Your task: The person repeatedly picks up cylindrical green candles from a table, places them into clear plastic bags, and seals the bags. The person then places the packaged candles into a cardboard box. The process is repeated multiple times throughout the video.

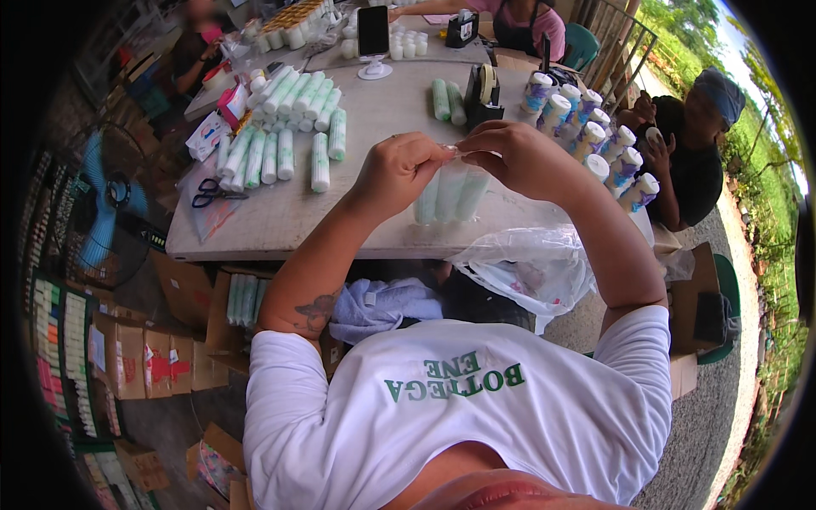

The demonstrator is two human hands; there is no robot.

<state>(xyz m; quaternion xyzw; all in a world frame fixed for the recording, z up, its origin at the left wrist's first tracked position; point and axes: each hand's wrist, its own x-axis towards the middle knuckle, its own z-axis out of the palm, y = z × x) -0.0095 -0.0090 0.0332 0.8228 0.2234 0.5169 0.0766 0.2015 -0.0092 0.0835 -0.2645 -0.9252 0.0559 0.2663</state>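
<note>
Over the near part of the table, I hold up a clear plastic bag (450, 197) with several pale green cylinders standing in it. My left hand (401, 168) pinches the bag's top edge between thumb and fingers. On the other side of that edge, my right hand (525, 161) is bent over with its fingers closed on the plastic. Just beyond my hands lie two green-wrapped rolls (448, 100) beside a black tape dispenser (484, 98). A stack of similar white and green rolls (297, 95) fills the table's left side.
Scissors (217, 194) lie at the table's left edge. White-capped bottles (591, 140) stand in rows at right. A crumpled plastic bag (531, 263) hangs over the front edge. A phone (373, 32) stands at the back. People work around the table; a blue fan (110, 194) is at left.
</note>
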